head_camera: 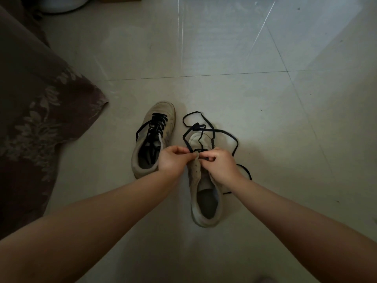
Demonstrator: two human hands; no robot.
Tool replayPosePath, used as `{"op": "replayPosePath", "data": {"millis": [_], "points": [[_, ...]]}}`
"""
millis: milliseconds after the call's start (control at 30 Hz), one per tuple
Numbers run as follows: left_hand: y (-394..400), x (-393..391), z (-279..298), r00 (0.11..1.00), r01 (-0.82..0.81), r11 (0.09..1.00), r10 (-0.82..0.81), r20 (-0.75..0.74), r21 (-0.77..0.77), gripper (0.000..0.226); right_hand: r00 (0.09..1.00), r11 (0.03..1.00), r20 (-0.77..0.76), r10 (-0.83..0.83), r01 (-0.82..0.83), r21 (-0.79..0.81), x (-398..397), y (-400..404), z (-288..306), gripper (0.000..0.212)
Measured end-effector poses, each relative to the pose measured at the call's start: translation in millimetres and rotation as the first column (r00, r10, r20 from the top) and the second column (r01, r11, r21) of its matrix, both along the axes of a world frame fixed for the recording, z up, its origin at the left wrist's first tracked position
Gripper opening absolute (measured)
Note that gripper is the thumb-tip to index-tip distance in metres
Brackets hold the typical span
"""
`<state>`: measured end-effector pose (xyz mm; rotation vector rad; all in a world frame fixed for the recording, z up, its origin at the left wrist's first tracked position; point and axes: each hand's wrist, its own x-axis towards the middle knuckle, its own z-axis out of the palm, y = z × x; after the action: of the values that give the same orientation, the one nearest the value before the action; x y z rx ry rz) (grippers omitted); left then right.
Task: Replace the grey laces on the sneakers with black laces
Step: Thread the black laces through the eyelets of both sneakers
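Observation:
Two pale grey sneakers stand on the tiled floor. The left sneaker (152, 139) is threaded with a black lace. The right sneaker (205, 193) lies nearer me, its eyelet flap bare. A long black lace (212, 130) loops loosely over its toe and trails off to the right. My left hand (173, 160) pinches the top edge of the eyelet flap and the lace near the toe end. My right hand (221, 163) pinches the lace beside it, over the shoe's front eyelets. Both hands hide the exact eyelet.
A brown floral fabric (36, 123) hangs down to the floor at the left. A white round object (61, 5) sits at the top left. Light tiles (265, 88) stretch ahead and to the right.

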<state>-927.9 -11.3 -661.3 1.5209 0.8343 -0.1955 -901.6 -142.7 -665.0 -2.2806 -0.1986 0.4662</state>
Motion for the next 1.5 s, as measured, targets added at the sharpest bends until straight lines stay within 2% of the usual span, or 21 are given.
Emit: {"op": "replayPosePath", "data": {"millis": [100,267,400,467,533,633,733,833,900,933,967,1000,1067,1100,1200,1267,1300,1367,1400,1433,1500], "points": [[2.0,0.1,1.6,0.994,0.108,0.993,-0.109,0.02,0.043,0.018,0.997,1.0,-0.075,0.003,-0.002,0.013,4.5,-1.5,0.7,0.023],[-2.5,-2.2,-0.8,0.994,0.099,0.986,-0.105,0.038,0.134,0.013,0.998,0.998,-0.046,-0.039,0.042,0.048,0.5,0.8,-2.8,0.019],[-7.0,4.4,3.4,0.995,-0.028,0.999,0.025,-0.095,-0.035,0.017,0.997,0.996,0.008,-0.075,0.075,0.046,-2.5,3.2,-8.0,0.016],[-4.1,6.1,5.4,0.992,-0.042,0.989,0.024,-0.126,-0.144,0.018,0.997,0.997,0.011,-0.07,0.07,0.025,-2.4,3.3,-8.3,0.014],[-2.4,5.2,4.7,0.995,0.01,0.986,-0.027,-0.1,-0.166,0.016,0.999,0.999,0.0,-0.045,0.045,0.015,-2.6,3.9,-6.4,0.01],[-5.8,2.7,-0.3,0.993,0.114,0.992,-0.113,0.016,-0.055,0.032,0.999,0.998,0.0,0.043,-0.043,-0.055,-0.3,5.7,-0.8,0.01],[-6.2,5.5,1.3,0.987,0.144,0.988,-0.138,0.086,-0.059,0.02,0.995,0.989,0.028,0.091,-0.087,-0.119,3.1,0.8,4.7,0.011],[-1.2,8.8,4.6,0.976,0.199,0.98,-0.195,0.096,-0.024,0.017,1.0,0.998,-0.006,0.023,-0.023,-0.062,1.1,-12.4,8.9,0.009],[3.8,9.8,3.1,0.972,0.213,0.977,-0.213,0.102,0.009,0.018,0.991,0.992,-0.064,-0.115,0.118,0.043,-2.5,-28.1,15.1,0.018],[5.6,10.0,3.4,0.971,0.217,0.976,-0.217,0.104,0.015,0.016,0.965,0.954,-0.133,-0.224,0.245,0.171,-3.3,-36.9,21.0,0.02],[7.0,10.1,2.9,0.968,0.223,0.975,-0.224,0.11,0.02,0.014,0.916,0.859,-0.247,-0.317,0.388,0.333,-3.1,-45.5,27.8,0.019],[7.7,10.4,1.8,0.965,0.233,0.972,-0.235,0.114,0.031,0.012,0.851,0.709,-0.388,-0.353,0.514,0.482,-1.7,-53.1,34.2,0.018],[5.5,10.9,0.9,0.958,0.25,0.966,-0.256,0.13,0.062,0.011,0.758,0.381,-0.613,-0.223,0.647,0.66,1.3,-59.8,46.2,0.014],[3.3,11.5,0.9,0.956,0.253,0.965,-0.261,0.136,0.076,0.012,0.739,0.278,-0.661,-0.125,0.666,0.692,1.5,-58.6,50.4,0.012],[-1.7,14.4,0.4,0.953,0.249,0.961,-0.266,0.146,0.122,0.017,0.681,0.187,-0.732,0.001,0.719,0.669,1.7,-41.6,50.6,0.025],[-2.5,15.9,0.7,0.949,0.254,0.955,-0.277,0.151,0.153,0.02,0.618,0.255,-0.783,-0.067,0.769,0.586,3.6,-28.3,47.0,0.028],[-2.4,16.3,1.0,0.947,0.256,0.952,-0.282,0.151,0.169,0.02,0.632,0.379,-0.761,-0.146,0.746,0.547,4.9,-25.1,43.3,0.028],[-2.3,16.4,0.7,0.945,0.263,0.945,-0.293,0.148,0.192,0.019,0.809,0.794,-0.531,-0.251,0.486,0.365,4.2,-24.0,37.9,0.027],[-2.5,16.7,0.6,0.943,0.268,0.944,-0.298,0.148,0.193,0.019,0.91,0.944,-0.368,-0.192,0.273,0.182,2.3,-25.6,34.1,0.023],[-2.6,16.8,1.1,0.941,0.27,0.943,-0.301,0.153,0.193,0.02,0.97,0.996,-0.226,-0.087,0.083,-0.029,0.2,-28.6,31.0,0.021],[-1.4,17.6,1.5,0.94,0.261,0.945,-0.295,0.17,0.198,0.023,0.983,0.907,-0.07,0.169,-0.183,-0.38,-3.8,-34.6,30.0,0.025]]}}
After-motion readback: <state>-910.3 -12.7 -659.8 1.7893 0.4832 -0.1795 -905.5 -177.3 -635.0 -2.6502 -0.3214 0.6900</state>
